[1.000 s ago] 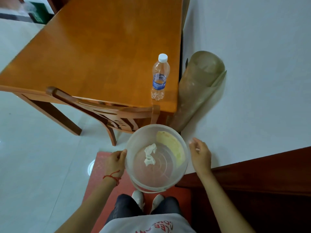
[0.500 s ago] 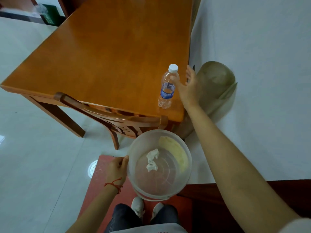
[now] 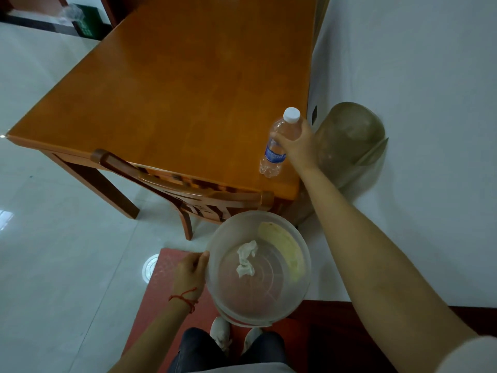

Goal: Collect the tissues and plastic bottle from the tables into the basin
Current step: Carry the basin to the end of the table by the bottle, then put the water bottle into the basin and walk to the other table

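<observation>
A clear plastic bottle with a white cap and blue label stands at the near right corner of the orange wooden table. My right hand is wrapped around its upper part. Below, my left hand grips the left rim of the translucent basin, held in front of my legs. One crumpled white tissue lies at the basin's bottom, and a yellowish patch shows on its inner right wall.
A wooden chair is pushed under the table's near edge, right above the basin. A rolled, brownish translucent mat leans on the white wall beside the table's corner. White tiled floor lies to the left; a red mat is underfoot.
My right hand left the basin's rim, reached up to the table corner and closed around the bottle. The left hand kept hold of the basin.
</observation>
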